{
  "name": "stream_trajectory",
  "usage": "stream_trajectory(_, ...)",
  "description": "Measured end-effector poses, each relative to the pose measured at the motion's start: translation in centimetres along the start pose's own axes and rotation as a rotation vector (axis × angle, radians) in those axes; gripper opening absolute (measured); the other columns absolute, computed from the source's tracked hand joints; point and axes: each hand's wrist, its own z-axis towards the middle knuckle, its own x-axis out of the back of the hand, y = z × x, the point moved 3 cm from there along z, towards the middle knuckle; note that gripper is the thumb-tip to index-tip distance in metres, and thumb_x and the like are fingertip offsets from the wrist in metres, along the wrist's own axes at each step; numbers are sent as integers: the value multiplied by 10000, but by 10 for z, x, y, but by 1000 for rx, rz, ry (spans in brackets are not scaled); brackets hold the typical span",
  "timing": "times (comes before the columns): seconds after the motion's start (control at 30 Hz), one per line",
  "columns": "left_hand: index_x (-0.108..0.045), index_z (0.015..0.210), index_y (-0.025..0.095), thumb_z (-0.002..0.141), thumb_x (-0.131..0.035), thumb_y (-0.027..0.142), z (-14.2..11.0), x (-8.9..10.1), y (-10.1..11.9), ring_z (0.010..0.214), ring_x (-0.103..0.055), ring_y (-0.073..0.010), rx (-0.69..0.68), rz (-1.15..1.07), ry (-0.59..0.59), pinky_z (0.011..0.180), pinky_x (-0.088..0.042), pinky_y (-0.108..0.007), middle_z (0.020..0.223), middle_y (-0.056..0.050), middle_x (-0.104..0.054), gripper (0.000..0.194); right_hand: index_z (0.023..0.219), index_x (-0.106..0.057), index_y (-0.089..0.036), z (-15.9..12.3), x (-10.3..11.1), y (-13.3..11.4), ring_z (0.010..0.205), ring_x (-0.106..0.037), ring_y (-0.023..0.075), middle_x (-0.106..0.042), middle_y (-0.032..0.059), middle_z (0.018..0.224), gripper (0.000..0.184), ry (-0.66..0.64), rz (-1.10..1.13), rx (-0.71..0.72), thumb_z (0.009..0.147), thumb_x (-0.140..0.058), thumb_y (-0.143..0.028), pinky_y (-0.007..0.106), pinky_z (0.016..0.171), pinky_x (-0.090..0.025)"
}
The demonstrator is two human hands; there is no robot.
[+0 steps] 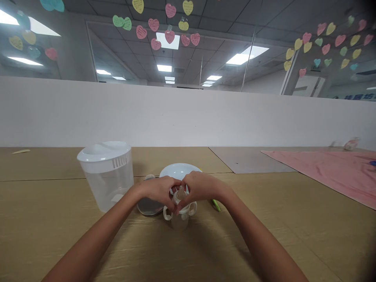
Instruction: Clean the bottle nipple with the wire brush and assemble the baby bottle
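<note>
Below far desk edge (164, 147), left hand (160, 192), right hand (202, 188) clasp bottle (179, 220).

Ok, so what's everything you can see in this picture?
two-handled baby bottle: one, clear with white handles, on the table between the hands
lidded plastic jug: one, clear with white lid, left of the bottle
plate: one, white, behind the hands
dark round disc: one, dark grey, left of the bottle
small object: one, green, right of the bottle
towel: one, pink, far right of the table
heart-shaped notes: many, mixed colours, high up ahead
table: one, tan, under everything
left hand: one, on the bottle's top
right hand: one, on the bottle's top
</note>
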Motion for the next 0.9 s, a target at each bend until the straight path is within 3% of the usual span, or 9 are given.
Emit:
stream_trajectory(0.17,-584,1019,248,498,-727,431,-2,0,2,705,-579,-147,-1,12,23,588,-389,-221,807,35,-629,570,678,-577,-183,-3,6,0,532,-461,93,-570,-18,644,337,57,-13,70,573,-658,-493,222,428,-268)
stream_trajectory(0.43,-609,926,222,479,-730,384,-1,-2,2,672,-578,-148,1,-23,61,560,-400,-221,789,31,-641,490,630,-558,-174,-4,3,-10,506,-440,96,-540,-12,582,205,80,-92,58,627,-611,-373,227,417,-257)
stream_trajectory(0.7,-573,902,211,522,-692,407,-2,-3,3,668,-578,-151,39,34,21,523,-376,-214,774,25,-619,444,708,-610,-178,-3,4,-7,570,-499,137,-589,22,660,361,58,-10,-5,550,-661,-498,237,431,-291)
stream_trajectory(0.9,-553,984,215,456,-738,455,-1,-5,3,693,-570,-157,-3,102,28,536,-370,-211,835,15,-618,608,799,-616,-172,-1,1,-1,609,-520,157,-605,47,730,461,76,-22,-4,543,-653,-555,238,433,-288)
